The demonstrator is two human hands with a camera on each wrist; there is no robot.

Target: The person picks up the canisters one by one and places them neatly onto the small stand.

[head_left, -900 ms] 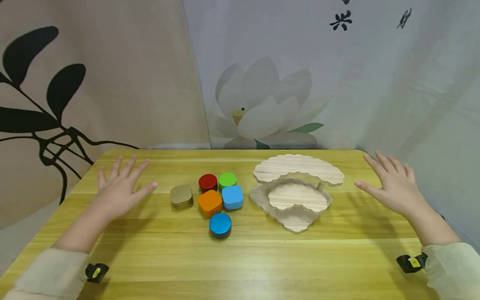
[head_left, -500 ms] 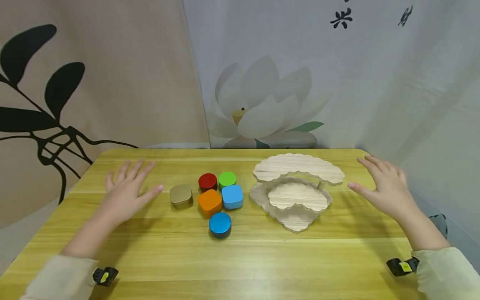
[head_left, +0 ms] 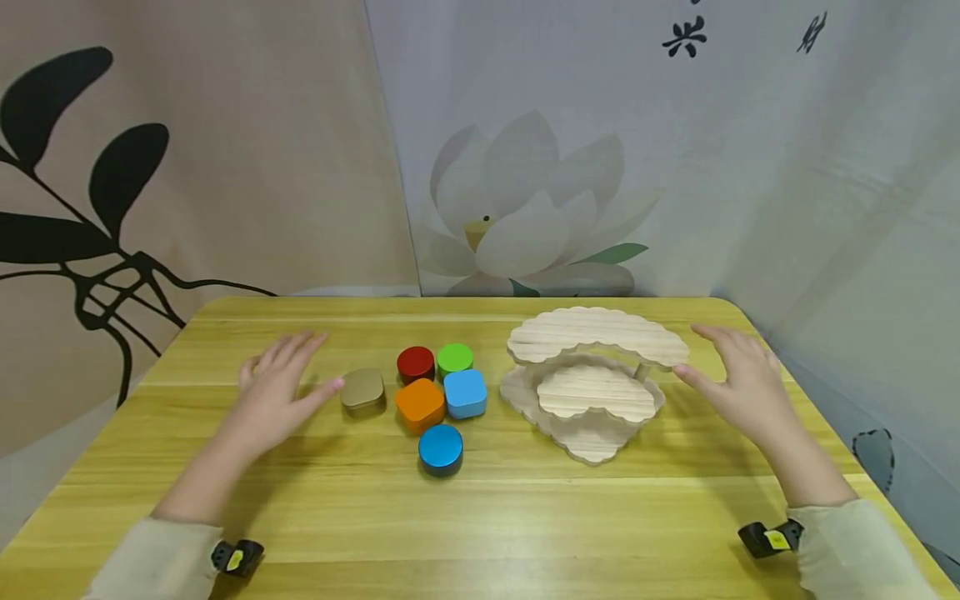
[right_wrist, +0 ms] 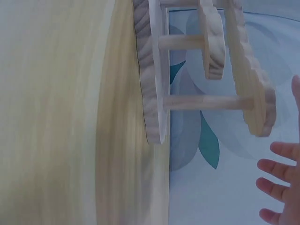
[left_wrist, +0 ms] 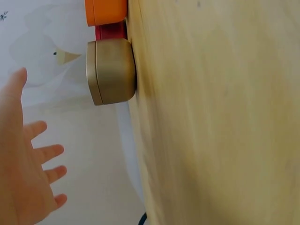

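Left grip (head_left: 276, 395) hovering, right grip (head_left: 742, 390) hovering, thumbs (head_left: 321, 397) inward

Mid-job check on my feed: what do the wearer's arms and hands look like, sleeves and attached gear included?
The left hand and right hand are bare, with no gloves or rings visible. The left sleeve and right sleeve are plain pale cream. Beside each cuff sits a small black device with a yellow patch; no cables show.

Left fingers (left_wrist: 49, 153) near gold tin (left_wrist: 115, 70) | red tin (left_wrist: 111, 32), orange tin (left_wrist: 110, 10) beyond
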